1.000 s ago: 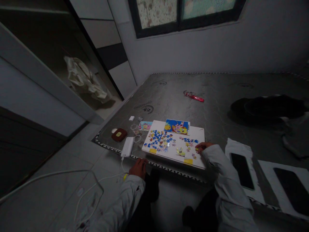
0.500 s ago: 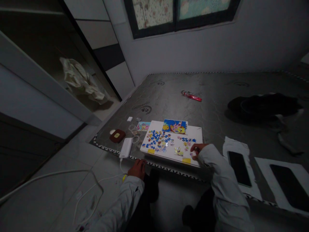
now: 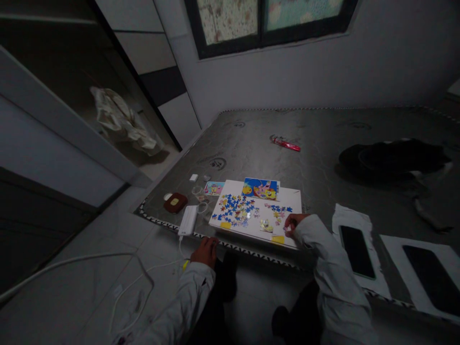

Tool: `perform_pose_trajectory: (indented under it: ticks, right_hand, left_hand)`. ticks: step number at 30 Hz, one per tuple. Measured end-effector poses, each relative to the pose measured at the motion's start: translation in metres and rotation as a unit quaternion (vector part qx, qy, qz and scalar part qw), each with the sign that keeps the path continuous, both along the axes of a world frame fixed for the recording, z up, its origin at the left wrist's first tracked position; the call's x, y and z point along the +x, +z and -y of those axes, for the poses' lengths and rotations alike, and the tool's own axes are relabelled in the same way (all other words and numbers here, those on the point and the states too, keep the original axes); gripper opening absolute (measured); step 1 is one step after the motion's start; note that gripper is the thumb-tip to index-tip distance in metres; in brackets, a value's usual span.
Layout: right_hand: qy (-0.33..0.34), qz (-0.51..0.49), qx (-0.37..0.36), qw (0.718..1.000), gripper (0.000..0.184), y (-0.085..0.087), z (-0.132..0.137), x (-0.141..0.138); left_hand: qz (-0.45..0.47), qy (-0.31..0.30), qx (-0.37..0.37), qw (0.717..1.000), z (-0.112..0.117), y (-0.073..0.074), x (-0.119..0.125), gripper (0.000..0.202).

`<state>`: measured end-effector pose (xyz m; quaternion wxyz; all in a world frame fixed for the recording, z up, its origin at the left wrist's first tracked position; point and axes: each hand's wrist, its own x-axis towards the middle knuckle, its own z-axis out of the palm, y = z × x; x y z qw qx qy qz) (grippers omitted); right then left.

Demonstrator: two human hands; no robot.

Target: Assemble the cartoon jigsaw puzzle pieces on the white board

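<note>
My right hand (image 3: 293, 223) is over the right end of a white board (image 3: 254, 231), its fingertips closed on a small jigsaw puzzle piece (image 3: 287, 229). Left of it lies a small joined yellow puzzle section (image 3: 266, 225). A loose group of blue and yellow puzzle pieces (image 3: 235, 207) covers the board's left half, and a smaller cluster of pieces (image 3: 281, 209) lies just beyond my right hand. At the board's far edge is a cartoon picture card (image 3: 260, 188). My left hand (image 3: 204, 252) rests at the mattress edge, fingers laid loosely, holding nothing visible.
A white power bank (image 3: 188, 219) with a cable, a brown case (image 3: 175, 202) and clear rings (image 3: 202, 207) are left of the board. Two dark phones (image 3: 357, 251) lie on white cloths at right. A red packet (image 3: 286, 143) and dark clothing (image 3: 395, 158) lie farther back.
My right hand has shifted very slightly at the board's right end, and the piece at its fingertips shows more plainly. The left hand stays in place.
</note>
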<state>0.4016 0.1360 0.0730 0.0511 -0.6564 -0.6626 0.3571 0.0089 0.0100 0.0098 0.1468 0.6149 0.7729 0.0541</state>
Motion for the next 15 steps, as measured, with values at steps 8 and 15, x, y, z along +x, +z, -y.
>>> perform_pose_trajectory:
  ticks: [8, 15]
  right_hand:
    - [-0.009, 0.019, 0.026, 0.999, 0.022, 0.0080, 0.0023, -0.0025]
    - [-0.015, -0.003, 0.058, 0.998, 0.021, 0.0034, 0.0025, -0.0059]
  left_hand:
    - [0.013, -0.001, -0.021, 1.000, -0.0010, 0.0042, -0.0008, 0.036]
    - [0.014, 0.001, -0.016, 1.000, -0.0007, 0.0025, -0.0012, 0.034]
